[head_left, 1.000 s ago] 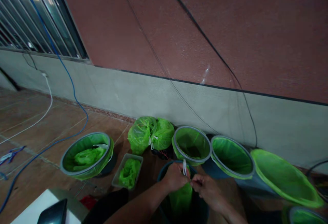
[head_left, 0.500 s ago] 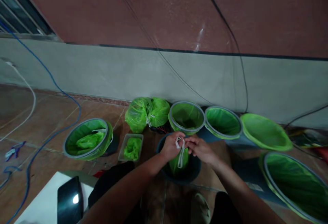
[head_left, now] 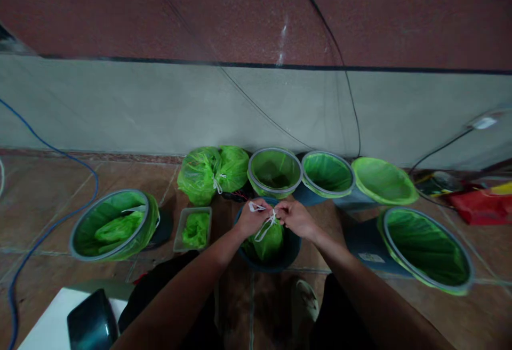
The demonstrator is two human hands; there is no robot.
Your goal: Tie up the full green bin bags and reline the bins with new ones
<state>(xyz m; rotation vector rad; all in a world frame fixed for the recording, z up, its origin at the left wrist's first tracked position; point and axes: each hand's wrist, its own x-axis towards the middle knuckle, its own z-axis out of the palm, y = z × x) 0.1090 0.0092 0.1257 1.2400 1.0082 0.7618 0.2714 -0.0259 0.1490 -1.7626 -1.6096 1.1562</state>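
Note:
Both my hands meet over a dark bin (head_left: 288,256) on the tiled floor. A green plastic bag (head_left: 269,242) sits gathered inside it. My left hand (head_left: 251,217) pinches one end of the bag's white drawstring (head_left: 264,227). My right hand (head_left: 295,217) grips the other end, right beside the left. The string loops down across the bag's bunched neck.
Along the wall stand a tied green bag (head_left: 208,171) and three green-lined bins (head_left: 274,171). Another lined bin (head_left: 108,224) holds loose bags at left, beside a clear tray (head_left: 194,230) of bags. A large lined bin (head_left: 426,248) lies at right. A blue cable (head_left: 52,222) crosses the floor.
The view has swung down and to the right. My hands have pulled the white drawstring out sideways over the bag, whose neck is drawn tighter.

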